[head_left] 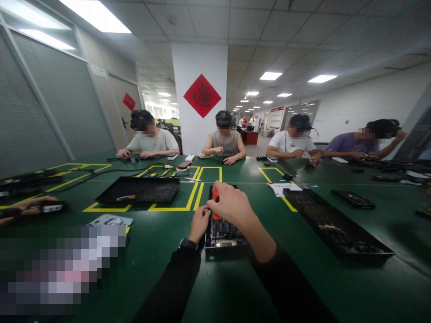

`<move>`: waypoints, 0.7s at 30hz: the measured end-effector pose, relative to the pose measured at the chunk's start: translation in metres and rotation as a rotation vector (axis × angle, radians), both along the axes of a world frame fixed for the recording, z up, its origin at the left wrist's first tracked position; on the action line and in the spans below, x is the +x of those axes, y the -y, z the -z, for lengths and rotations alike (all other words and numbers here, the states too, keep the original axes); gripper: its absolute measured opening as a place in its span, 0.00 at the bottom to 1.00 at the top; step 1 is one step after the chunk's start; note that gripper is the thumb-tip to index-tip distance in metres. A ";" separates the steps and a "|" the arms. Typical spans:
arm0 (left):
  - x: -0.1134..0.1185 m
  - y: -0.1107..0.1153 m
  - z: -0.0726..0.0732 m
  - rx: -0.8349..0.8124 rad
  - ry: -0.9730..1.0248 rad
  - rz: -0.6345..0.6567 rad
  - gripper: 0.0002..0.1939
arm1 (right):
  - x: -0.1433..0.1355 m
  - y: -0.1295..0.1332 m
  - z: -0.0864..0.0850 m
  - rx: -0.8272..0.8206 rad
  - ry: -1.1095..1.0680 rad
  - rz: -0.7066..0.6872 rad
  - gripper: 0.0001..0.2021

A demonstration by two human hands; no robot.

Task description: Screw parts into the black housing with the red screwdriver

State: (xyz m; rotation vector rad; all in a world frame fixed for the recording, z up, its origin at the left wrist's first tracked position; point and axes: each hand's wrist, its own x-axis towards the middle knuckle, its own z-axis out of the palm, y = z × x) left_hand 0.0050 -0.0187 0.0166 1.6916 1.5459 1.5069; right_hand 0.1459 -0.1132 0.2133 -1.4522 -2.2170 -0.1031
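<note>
A black open case (224, 234) with dark parts inside lies on the green table in front of me. My right hand (232, 204) reaches over the case, its fingers wrapped round a red-handled tool (216, 204) that points down at the case's left side. The tool's tip is hidden. Beside it, my left hand (199, 223) is at the case's left edge, thumb and fingertips drawn together near the red handle. Whether those fingertips hold anything is too small to make out.
Left of centre lies a black tray (139, 190); a long black tray (336, 224) is at the right, near a flat black part (353, 199). A neighbour's hand (33, 204) is at the left edge. Several people sit across the table (151, 269).
</note>
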 end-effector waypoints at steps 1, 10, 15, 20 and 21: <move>0.000 0.000 0.000 -0.008 0.000 -0.003 0.14 | -0.001 0.000 -0.002 -0.004 0.012 0.031 0.14; 0.001 -0.001 0.000 -0.019 0.007 -0.021 0.14 | -0.002 0.003 -0.006 -0.012 0.061 0.045 0.12; 0.000 -0.002 0.002 -0.031 0.022 -0.013 0.14 | 0.002 0.002 -0.007 -0.037 0.086 0.064 0.13; -0.001 -0.002 0.002 -0.016 0.004 -0.017 0.14 | 0.003 0.002 -0.005 -0.026 0.092 0.023 0.12; -0.001 -0.002 0.002 -0.015 0.002 -0.015 0.14 | 0.003 0.002 -0.005 -0.020 0.087 0.019 0.13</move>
